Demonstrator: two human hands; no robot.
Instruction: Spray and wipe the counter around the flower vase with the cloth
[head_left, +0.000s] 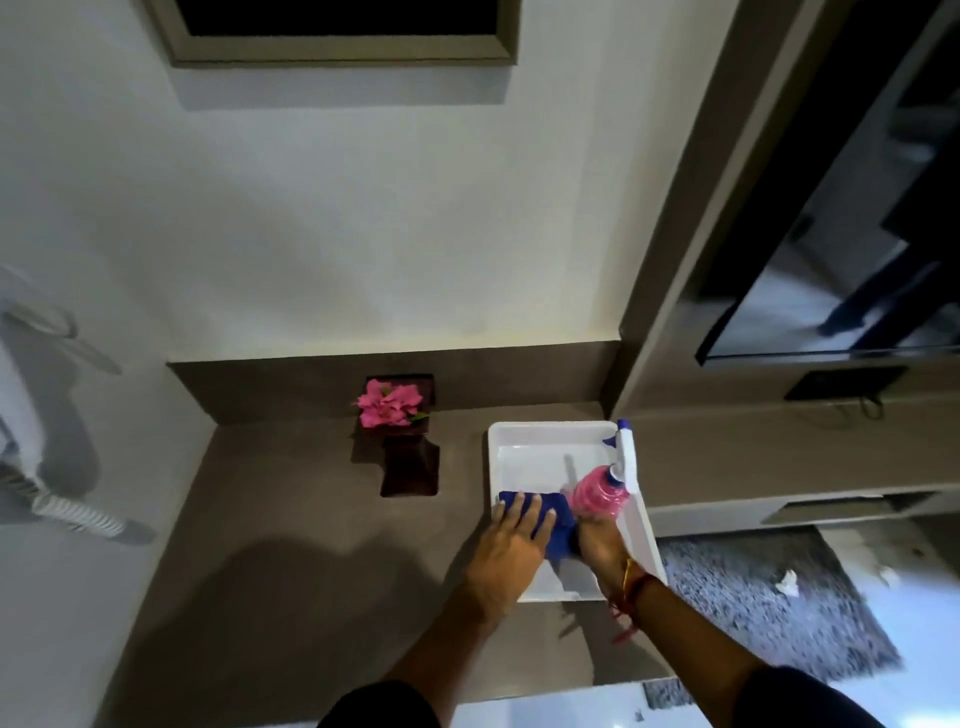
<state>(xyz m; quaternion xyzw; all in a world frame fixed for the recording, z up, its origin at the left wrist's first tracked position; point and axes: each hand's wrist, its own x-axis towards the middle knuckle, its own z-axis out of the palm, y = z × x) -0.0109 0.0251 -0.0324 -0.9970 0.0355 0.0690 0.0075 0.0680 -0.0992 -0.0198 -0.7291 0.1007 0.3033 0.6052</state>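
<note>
— Gripping the spray bottle (597, 493) with the right hand (597, 540), fingers closed around the lower body of it, nozzle on top and pointing away. Resting flat on the blue cloth (550, 519), the left hand (511, 540), fingers spread and not yet closed on anything.

— Both inside the white tray (524, 441)?

— Yes, at the right end of the counter (291, 519). Better to gather the cloth into the palm first, closing the fingers fully, so no corner drags on the tray rim when lifting.

— And the bottle?

— Lift straight up, upright, clear of the tray wall. Cannot tell how full; seems pink liquid up to the shoulder, so probably some weight.

— Where to go then?

— To the left and toward the wall: flower vase (397, 415) standing near the back edge, well apart from the tray. Better to spray low onto the bare surface beside the vase, not at the pink flowers. Then wipe around the base, keeping the cloth hand away from knocking the vase.
</note>
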